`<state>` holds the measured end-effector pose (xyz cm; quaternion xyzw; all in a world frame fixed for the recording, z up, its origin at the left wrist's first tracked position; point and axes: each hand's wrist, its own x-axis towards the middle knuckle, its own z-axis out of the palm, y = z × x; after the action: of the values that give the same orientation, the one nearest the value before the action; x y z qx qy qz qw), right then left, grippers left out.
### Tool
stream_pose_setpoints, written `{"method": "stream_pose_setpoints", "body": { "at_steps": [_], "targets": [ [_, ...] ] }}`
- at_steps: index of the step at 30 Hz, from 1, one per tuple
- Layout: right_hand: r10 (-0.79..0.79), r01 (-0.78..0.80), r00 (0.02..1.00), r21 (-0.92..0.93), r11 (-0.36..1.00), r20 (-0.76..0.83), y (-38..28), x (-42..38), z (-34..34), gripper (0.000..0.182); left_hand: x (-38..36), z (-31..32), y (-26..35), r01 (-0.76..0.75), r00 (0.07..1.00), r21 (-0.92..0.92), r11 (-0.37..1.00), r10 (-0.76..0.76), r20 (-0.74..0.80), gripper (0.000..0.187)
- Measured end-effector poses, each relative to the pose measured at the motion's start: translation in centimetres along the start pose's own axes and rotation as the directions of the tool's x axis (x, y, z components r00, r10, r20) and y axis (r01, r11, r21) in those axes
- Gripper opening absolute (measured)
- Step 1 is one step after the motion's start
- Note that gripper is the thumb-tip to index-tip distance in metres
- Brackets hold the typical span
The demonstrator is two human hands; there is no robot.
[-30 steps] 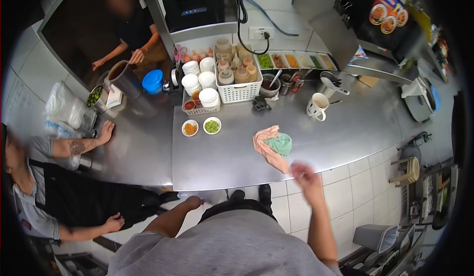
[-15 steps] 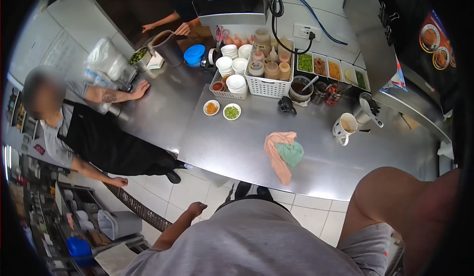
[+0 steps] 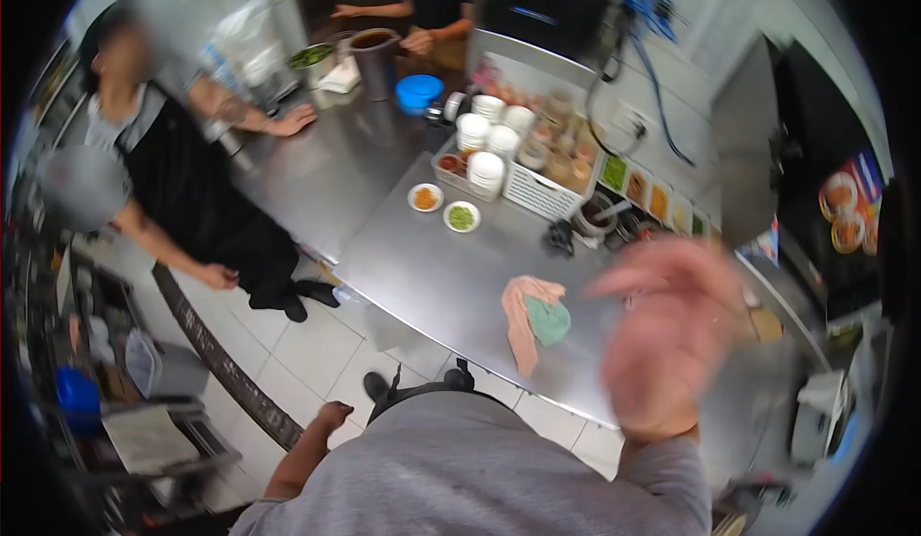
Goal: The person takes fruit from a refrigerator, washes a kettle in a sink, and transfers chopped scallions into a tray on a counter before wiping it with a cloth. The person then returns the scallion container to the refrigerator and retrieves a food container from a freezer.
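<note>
Pink cloth (image 3: 519,320) — lengthwise toward near counter edge (image 3: 566,400)

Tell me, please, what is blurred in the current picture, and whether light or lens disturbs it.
Head view: the raised right hand is heavily smeared and hides part of the steel counter; the bottles look soft too. Head view: pale glare lies on the counter. Head view: the wide lens seems to bend straight lines, and the corners go black.
</note>
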<state>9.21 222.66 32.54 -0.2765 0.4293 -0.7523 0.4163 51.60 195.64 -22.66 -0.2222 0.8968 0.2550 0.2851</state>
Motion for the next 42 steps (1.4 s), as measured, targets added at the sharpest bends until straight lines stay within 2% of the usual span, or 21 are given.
{"method": "stream_pose_setpoints", "body": {
  "at_steps": [1,2,5,8,13,16,17,18,21,23,25,27,29,30,31,32,34,37,38,40,42],
  "targets": [
    [0.218,-0.222,0.975,0.119,0.968,0.044,2.6,0.6,0.9,0.048,-1.0,-2.3,2.6,0.449,0.881,-0.520,0.727,-0.458,0.121,0.037],
    [0.391,-0.402,0.916,0.185,0.897,0.092,5.2,1.0,1.9,0.048,-1.5,-2.0,2.0,0.399,0.884,-0.613,0.682,-0.464,0.060,0.041],
    [0.506,-0.539,0.836,0.143,0.830,0.212,10.0,3.0,5.2,0.061,-3.0,-2.3,0.5,0.290,0.860,-0.722,0.628,-0.502,-0.092,0.041],
    [0.087,-0.115,0.976,0.133,0.984,0.199,11.8,5.2,9.6,0.066,-5.6,-1.0,-2.1,0.219,0.830,-0.838,0.499,-0.546,-0.108,0.035],
    [-0.161,0.100,0.962,0.265,0.959,0.222,18.6,12.8,18.9,0.064,-16.9,2.5,-6.8,0.304,0.712,-0.924,0.231,-0.700,0.059,0.028],
    [0.209,-0.196,0.889,-0.074,0.978,0.408,29.1,16.0,23.9,0.055,-25.1,12.3,-14.6,0.266,0.883,-0.359,0.895,-0.375,-0.282,0.019],
    [0.362,-0.291,0.828,-0.224,0.930,0.429,32.8,16.0,25.5,0.052,-28.4,10.1,-13.0,0.506,0.651,-0.832,0.225,-0.732,0.198,0.019],
    [0.450,-0.326,0.773,-0.328,0.886,0.446,36.5,15.7,26.7,0.051,-30.7,10.7,-13.9,0.537,0.564,-0.843,0.033,-0.757,0.330,0.022],
    [0.625,-0.310,0.641,-0.595,0.742,0.446,45.2,14.4,28.8,0.047,-35.6,12.1,-16.9,0.481,0.476,-0.862,-0.163,-0.777,0.412,0.038],
    [0.623,0.252,0.585,-0.847,0.468,0.519,51.1,14.1,27.6,0.048,-35.7,12.0,-19.4,0.348,0.462,-0.910,-0.226,-0.803,0.376,0.036],
    [0.769,0.546,0.474,-0.828,0.125,0.429,55.5,13.2,25.1,0.042,-35.4,12.3,-22.0,0.206,0.435,-0.935,-0.289,-0.829,0.352,0.035],
    [0.961,0.673,0.242,-0.737,-0.068,0.132,60.3,13.6,21.6,0.036,-35.2,12.4,-24.2,0.051,0.393,-0.935,-0.350,-0.854,0.342,0.034],
    [0.988,0.757,0.121,-0.653,-0.026,0.100,70.6,14.7,9.4,0.032,-32.4,9.0,-25.1,-0.067,0.442,-0.951,-0.301,-0.864,0.242,0.029],
    [0.982,0.747,-0.064,-0.662,-0.070,-0.177,73.6,16.5,5.1,0.032,-31.0,7.5,-25.9,-0.085,0.497,-0.947,-0.311,-0.837,0.230,0.024],
    [0.938,0.712,0.088,-0.637,-0.295,-0.335,71.0,17.4,4.9,0.027,-29.3,6.8,-26.9,-0.113,0.529,-0.938,-0.328,-0.819,0.223,0.021],
    [0.927,0.813,0.054,-0.523,-0.256,-0.370,79.1,19.4,-9.0,0.020,-28.1,6.3,-28.0,-0.156,0.604,-0.937,-0.313,-0.781,0.161,0.026],
    [0.874,0.534,0.368,-0.698,-0.478,-0.316,66.1,21.1,4.6,0.025,-27.1,5.3,-30.5,-0.038,0.668,-0.967,-0.253,-0.726,0.164,0.030],
    [0.770,0.045,0.318,-0.803,-0.594,-0.552,66.3,26.5,8.6,0.034,-26.8,8.4,-35.7,-0.070,0.552,-0.997,-0.021,-0.834,-0.021,0.030],
    [0.776,0.090,0.313,-0.796,-0.598,-0.548,67.6,28.7,11.1,0.028,-27.2,10.9,-37.9,-0.079,0.526,-0.996,-0.047,-0.850,-0.002,0.030],
    [0.787,0.188,0.372,-0.791,-0.583,-0.492,71.5,32.6,15.1,0.030,-30.5,15.5,-41.6,0.456,0.508,-0.802,0.386,-0.853,-0.123,0.033],
    [0.878,0.457,0.408,-0.776,-0.434,-0.251,78.9,36.7,19.1,0.034,-34.3,16.6,-43.9,0.457,0.407,-0.878,-0.141,-0.844,0.348,0.032]
  ]
}}
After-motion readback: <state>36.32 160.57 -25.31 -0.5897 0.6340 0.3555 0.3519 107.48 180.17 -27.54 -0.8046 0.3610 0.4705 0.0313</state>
